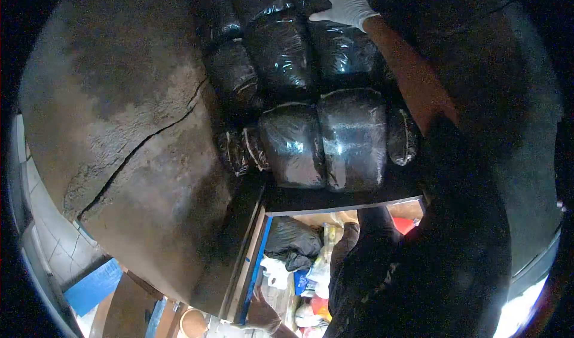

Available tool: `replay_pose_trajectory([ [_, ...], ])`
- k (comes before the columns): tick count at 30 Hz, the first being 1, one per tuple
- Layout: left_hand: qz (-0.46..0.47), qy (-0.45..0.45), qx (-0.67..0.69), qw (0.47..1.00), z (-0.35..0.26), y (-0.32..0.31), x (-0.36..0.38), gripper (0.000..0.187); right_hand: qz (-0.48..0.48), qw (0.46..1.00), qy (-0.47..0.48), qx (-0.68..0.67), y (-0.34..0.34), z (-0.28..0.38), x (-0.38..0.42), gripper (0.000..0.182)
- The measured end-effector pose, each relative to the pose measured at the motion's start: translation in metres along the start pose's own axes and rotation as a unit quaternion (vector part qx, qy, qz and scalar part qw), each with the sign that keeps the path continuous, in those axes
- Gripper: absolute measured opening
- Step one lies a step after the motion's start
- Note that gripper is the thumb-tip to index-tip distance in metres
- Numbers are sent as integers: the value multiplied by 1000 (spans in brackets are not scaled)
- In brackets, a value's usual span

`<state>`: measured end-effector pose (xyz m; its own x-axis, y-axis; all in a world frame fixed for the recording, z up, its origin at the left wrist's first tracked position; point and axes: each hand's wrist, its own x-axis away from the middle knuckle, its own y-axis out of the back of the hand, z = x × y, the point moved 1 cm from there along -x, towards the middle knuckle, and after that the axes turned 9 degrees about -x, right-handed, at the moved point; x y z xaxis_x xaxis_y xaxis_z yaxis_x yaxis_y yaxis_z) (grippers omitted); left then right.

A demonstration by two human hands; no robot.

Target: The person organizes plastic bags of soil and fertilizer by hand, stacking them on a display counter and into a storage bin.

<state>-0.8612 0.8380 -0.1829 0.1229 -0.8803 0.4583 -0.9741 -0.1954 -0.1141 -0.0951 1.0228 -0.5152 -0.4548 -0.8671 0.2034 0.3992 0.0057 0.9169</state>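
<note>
White-gloved right hand [344,7], fingers spread, is on the rows of shiny black plastic-wrapped bundles [353,138]. Left hand [263,314] is at the blue-edged wooden frame [256,266]; can't tell if its fingers grip.

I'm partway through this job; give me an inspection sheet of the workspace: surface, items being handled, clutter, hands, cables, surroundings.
Surface: dark ledge beneath the bundles, too shadowed to judge its condition.
Job's things: shiny black plastic-wrapped bundles, packed close together in rows.
Clutter: crumpled black plastic bag and crumpled white bag, seen through the rectangular opening.
Hands: white-gloved right hand spread over an upper bundle; left hand at the opening's blue-edged wooden frame, grip unclear.
Cables: nothing seen.
Surroundings: rough grey-brown wall with a long dark crack; flat blue panel at lower left.
</note>
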Motion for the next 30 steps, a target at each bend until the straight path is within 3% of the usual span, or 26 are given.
replay_pose_trajectory([
  [2,-12,-2,-6,1000,-4,5,5,111,-21,1000,9,-8,-8,-3,0,86],
  [7,-37,-11,1,999,10,9,9,111,90,991,-33,-93,-16,-17,-11,88],
  [11,-58,-9,-8,998,4,2,15,110,111,991,-33,-64,-25,-11,-20,82],
  [14,16,-20,-68,997,6,-16,12,110,145,986,-51,-70,-36,-12,-36,74],
  [15,-64,-15,-33,997,6,-16,10,110,146,985,-51,-74,-44,-11,-35,74],
  [16,-145,-9,0,989,0,-13,13,109,111,991,-37,-63,-54,-11,-30,70],
  [17,-58,-6,-4,998,0,-12,13,100,72,996,-22,-47,-57,-15,-30,66],
  [20,-41,-8,5,999,1,-12,14,97,98,994,-34,-42,-45,-8,-22,62],
  [22,-18,-11,3,1000,1,-13,14,94,50,997,-21,-48,-61,-16,-26,62],
  [24,9,-16,9,1000,1,-14,14,92,133,987,-66,-59,-37,-8,-24,63],
  [25,22,-18,10,1000,2,-15,14,91,130,987,-67,-60,-41,-15,-24,63],
  [26,33,-21,5,999,1,-20,13,89,77,995,-22,-57,-55,-21,-20,62],
  [27,11,-19,-106,994,6,-27,18,75,21,998,29,-53,-68,-23,-23,61],
  [28,11,-27,-102,994,21,-28,24,75,14,998,34,-55,-72,-25,-30,61],
  [30,-66,97,-180,977,45,-21,46,86,-30,999,38,5,-84,-33,-28,59],
])
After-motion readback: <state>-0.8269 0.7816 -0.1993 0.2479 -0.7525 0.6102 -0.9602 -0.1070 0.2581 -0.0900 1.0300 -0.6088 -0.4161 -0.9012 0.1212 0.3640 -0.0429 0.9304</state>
